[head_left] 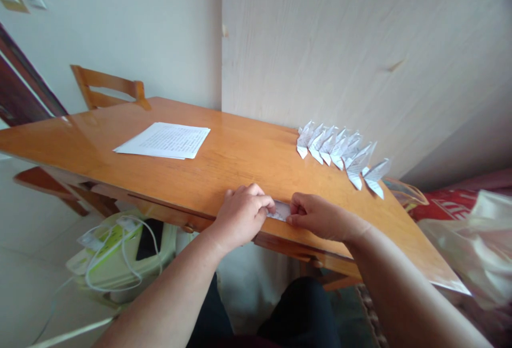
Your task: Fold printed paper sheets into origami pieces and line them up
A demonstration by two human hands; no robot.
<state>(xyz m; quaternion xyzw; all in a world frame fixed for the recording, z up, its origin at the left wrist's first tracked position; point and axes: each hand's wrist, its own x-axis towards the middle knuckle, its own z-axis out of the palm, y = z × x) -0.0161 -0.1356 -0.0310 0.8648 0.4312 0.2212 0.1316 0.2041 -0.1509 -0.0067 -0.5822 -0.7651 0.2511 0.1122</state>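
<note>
Between my two hands, at the front edge of the wooden table (240, 148), lies a small folded piece of paper (281, 210). My left hand (244, 212) is closed on its left end, with the fingers curled over it. Thumb and fingers of my right hand (310, 215) pinch its right end. Much of the paper is hidden under the fingers. Toward the back right of the table stands a row of several folded paper pieces (338, 148), winged in shape and printed with writing.
A stack of written paper sheets (164, 140) lies on the left part of the table. Behind it are a wooden chair (108, 87) and the wall. Below left, a pale stool or bin (124, 262) carries a white cable and a dark phone-like object. Bags (476, 236) crowd the right side.
</note>
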